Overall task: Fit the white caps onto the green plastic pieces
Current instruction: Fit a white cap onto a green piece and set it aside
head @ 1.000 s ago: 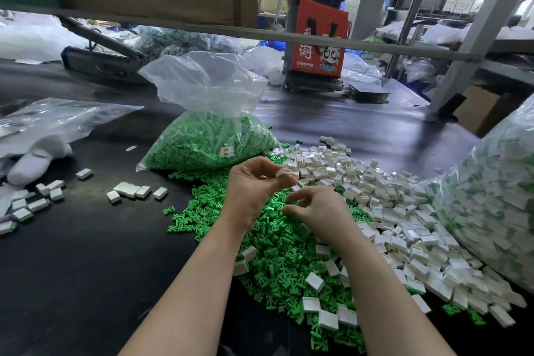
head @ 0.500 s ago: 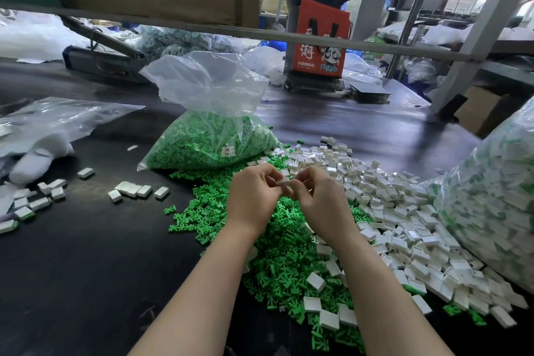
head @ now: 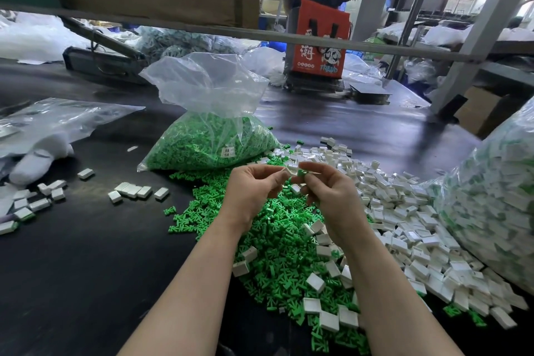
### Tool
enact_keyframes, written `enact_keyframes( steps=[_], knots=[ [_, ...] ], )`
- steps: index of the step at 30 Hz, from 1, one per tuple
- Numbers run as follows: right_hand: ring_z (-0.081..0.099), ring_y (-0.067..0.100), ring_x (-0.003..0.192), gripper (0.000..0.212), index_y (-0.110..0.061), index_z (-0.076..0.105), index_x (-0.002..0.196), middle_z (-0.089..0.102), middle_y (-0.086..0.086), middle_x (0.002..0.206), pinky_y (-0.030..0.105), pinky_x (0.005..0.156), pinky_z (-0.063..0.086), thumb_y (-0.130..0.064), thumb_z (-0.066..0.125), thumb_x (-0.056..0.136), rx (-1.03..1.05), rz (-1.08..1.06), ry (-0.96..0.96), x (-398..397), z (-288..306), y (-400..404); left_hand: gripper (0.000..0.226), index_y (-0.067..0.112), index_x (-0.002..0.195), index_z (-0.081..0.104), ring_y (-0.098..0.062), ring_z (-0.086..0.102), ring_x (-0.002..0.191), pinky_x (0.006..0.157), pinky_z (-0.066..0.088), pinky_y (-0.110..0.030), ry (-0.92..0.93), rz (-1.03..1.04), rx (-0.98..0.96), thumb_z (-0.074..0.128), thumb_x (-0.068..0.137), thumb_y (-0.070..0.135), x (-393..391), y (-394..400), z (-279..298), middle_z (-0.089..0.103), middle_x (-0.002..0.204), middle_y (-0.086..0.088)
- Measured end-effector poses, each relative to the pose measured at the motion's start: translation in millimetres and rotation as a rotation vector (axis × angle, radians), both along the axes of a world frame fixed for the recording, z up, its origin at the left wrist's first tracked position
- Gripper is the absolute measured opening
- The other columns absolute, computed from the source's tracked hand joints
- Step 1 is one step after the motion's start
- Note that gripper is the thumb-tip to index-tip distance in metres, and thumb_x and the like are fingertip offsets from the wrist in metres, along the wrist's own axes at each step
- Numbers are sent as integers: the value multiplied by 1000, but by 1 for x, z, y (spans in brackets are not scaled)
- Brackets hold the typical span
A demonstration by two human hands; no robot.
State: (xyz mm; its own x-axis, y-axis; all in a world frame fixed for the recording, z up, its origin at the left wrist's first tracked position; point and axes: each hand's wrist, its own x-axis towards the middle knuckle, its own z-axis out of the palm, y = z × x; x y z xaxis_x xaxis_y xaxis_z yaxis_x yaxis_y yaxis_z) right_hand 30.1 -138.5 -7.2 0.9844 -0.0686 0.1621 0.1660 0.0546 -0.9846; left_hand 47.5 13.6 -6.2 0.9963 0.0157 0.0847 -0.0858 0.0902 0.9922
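Your left hand (head: 254,188) pinches a white cap (head: 289,170) at its fingertips, and your right hand (head: 329,191) pinches a green piece (head: 302,173) just beside it; the two parts look to be touching, though the view is too small to say whether they are seated. Both hands are raised above the green pile (head: 277,243), which spreads across the dark surface (head: 86,263) beneath your wrists. The pile of white caps (head: 404,211) borders it on your right and runs up against a bulging clear sack (head: 497,205). Behind your hands the open bag of green pieces (head: 208,136) stands upright. To your left the surface lies bare, apart from a short row of caps (head: 135,191) well away.
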Motion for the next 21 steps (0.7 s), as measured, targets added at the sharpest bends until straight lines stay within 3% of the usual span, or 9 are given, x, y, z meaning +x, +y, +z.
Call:
enact_keyframes(
  steps=[5,11,21],
  knots=[
    [62,13,68,11,-3,64,103,76,9,88,23,59,48,-3,62,92,44,-33,6,-1,2,0,11,8,91,76,-11,61,66,65,53,-21,3,-43,-58,75,81,14,-1,0,0,73,74,-3],
    [59,8,62,7,-6,70,92,69,-1,71,21,55,46,-2,65,89,109,-79,7,2,1,-2,10,11,92,76,-6,63,66,66,54,-18,-10,-88,-50,73,83,11,-2,-1,-1,75,77,0],
    [58,2,55,9,-13,73,84,70,-6,66,15,51,45,-5,72,86,-61,-117,-61,3,-2,0,9,11,91,77,-7,63,68,66,54,-18,-55,-100,-17,74,83,10,-1,-1,-2,75,77,-1]
  ],
)
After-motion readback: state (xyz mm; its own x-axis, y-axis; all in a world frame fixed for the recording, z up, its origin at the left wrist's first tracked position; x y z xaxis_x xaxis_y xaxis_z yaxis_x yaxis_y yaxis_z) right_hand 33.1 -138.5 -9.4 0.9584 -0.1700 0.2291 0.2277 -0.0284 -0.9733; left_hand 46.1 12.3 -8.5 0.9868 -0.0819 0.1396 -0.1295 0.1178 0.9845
